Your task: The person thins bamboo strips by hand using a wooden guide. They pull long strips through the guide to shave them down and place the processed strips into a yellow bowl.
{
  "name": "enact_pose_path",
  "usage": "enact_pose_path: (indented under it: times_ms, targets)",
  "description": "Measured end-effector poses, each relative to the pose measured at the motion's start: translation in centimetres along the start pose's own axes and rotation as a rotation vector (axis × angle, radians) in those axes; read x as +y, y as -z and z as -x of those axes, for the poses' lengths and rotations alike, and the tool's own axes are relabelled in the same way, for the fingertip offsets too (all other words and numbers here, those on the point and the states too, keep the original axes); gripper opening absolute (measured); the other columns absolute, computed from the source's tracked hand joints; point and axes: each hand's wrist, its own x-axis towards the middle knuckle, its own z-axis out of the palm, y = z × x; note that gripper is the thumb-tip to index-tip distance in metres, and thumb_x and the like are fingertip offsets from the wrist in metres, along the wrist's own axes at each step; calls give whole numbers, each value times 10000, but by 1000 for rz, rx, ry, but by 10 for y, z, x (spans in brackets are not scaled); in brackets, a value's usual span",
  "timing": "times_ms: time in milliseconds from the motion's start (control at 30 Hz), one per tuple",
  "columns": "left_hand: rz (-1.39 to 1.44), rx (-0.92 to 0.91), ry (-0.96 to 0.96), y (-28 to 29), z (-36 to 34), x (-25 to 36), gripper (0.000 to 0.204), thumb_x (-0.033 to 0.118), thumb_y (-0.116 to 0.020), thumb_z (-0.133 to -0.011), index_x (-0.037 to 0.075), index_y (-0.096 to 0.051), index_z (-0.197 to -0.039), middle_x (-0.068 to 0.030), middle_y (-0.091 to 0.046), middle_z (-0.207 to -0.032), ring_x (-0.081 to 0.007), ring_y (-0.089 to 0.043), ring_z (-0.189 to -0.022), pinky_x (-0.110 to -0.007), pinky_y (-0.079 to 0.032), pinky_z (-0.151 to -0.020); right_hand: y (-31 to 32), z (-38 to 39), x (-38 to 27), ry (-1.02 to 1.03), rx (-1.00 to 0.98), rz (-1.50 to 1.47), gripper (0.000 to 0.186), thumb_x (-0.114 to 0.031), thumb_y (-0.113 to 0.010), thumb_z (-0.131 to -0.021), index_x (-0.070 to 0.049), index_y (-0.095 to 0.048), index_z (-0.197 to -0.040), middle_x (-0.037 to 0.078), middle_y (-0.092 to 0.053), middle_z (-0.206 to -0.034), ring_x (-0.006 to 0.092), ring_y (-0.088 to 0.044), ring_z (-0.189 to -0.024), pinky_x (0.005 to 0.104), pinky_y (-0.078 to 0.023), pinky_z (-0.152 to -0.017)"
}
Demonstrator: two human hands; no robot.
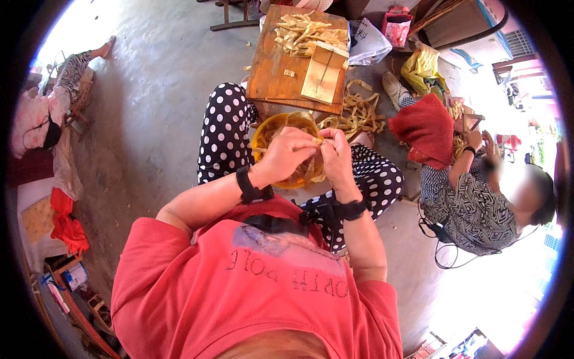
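Over a yellow basin point(257, 142) between my knees, my left hand point(287, 154) and my right hand point(337, 158) meet with the fingertips pinched together. Between them is a pale yellowish dried strip point(318, 141), mostly covered by the fingers. The basin holds more pale, thin material, partly hidden under my hands. Just beyond stands a low wooden table point(269, 69), with a pile of dried yellowish strips point(305, 33) at its far side. A light wooden board point(321, 81) with a dark line down it lies at the table's right, beside a small pale piece point(289, 73).
Loose strips point(362, 113) are heaped on the floor right of the table. A co-worker point(472, 206) sits at the right near a red cloth point(423, 131) and a yellow bag point(423, 69). Another person point(39, 119) sits far left. A white bag point(368, 42) lies behind the table.
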Motion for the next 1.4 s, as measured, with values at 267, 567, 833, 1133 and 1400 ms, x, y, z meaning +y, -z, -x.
enact_pose_path:
  times_ms: [267, 567, 833, 1133, 1400]
  targets:
    - [962, 58, 315, 19, -18, 13, 139, -101, -577, -679, 16, -577, -755, -41, -520, -795, -106, -516, -733, -207, -436, -681, 2, 1, -36, -228, -86, -319, 372, -308, -346, -892, 11, -537, -883, 9, -511, -773, 63, -434, -676, 203, -364, -578]
    - [740, -62, 23, 65, -20, -2, 87, -7, -570, -715, 18, -591, -795, -96, -541, -990, -182, -497, -946, -288, -391, -829, 30, 3, -53, -45, -199, 92, 144, -123, -567, -775, 20, -560, -766, -7, -519, -612, 54, -442, -563, 207, -369, -510]
    - [323, -461, 42, 73, -46, 23, 337, 114, -499, -812, 9, -461, -1131, -83, -568, -980, -125, -564, -829, -255, -432, -756, 16, 5, -68, 313, -61, 375, 100, -104, -571, -766, -7, -549, -780, 57, -551, -614, 97, -498, -549, 228, -400, -519]
    - [171, -420, 44, 79, -37, 12, 341, 94, -441, -842, 45, -429, -1180, -63, -609, -871, -97, -573, -799, -225, -434, -728, 21, 4, -59, 326, 19, 338, 63, -76, -565, -759, -17, -550, -772, 66, -551, -600, 109, -508, -517, 228, -398, -492]
    - [234, -524, -45, 75, -64, 22, 264, 136, -566, -772, -12, -521, -986, -79, -602, -834, -121, -566, -778, -246, -442, -690, 7, 0, -61, 388, -5, 332, 46, -51, -570, -749, -20, -546, -773, 70, -543, -582, 113, -503, -509, 229, -399, -482]
